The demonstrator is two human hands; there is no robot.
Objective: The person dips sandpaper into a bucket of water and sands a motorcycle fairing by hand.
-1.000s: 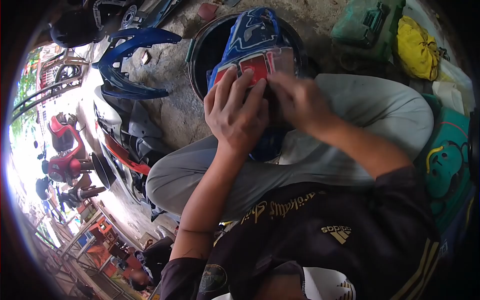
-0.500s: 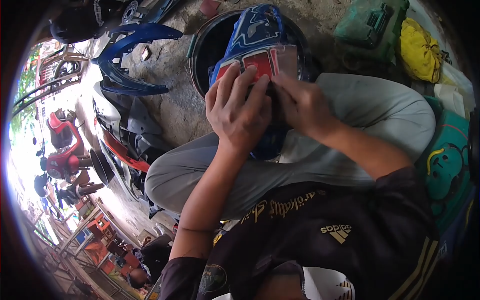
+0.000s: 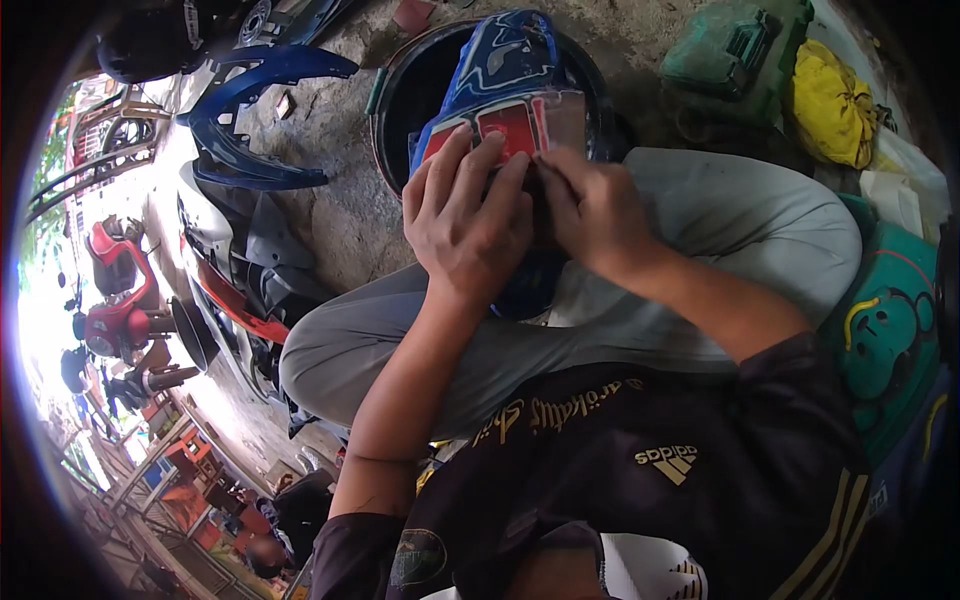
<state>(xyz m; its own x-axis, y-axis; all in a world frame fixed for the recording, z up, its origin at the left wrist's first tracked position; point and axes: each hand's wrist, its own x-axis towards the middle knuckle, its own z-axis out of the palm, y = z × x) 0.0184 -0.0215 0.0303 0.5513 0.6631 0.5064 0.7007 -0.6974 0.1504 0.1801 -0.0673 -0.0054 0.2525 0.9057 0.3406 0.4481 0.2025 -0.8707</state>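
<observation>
A glossy blue vehicle body panel with pale line graphics lies across a black tub. On its near part is a red sheet with pale borders, and a brownish strip sits at its right side. My left hand rests palm down, its spread fingertips on the red sheet. Close beside it, my right hand is closed in a pinch at the sheet's lower right edge. What lies between those fingers is too small to make out. The panel's lower middle is hidden by both hands.
To the left lie a blue curved fairing and several dark panels. A green case, a yellow bag and a teal item with a cartoon are at right. Motorcycles and another person are at far left.
The whole view has shifted slightly. My right hand keeps its pinch at the sheet's edge, with its fingers drawn a little differently. My left hand stays on the sheet.
</observation>
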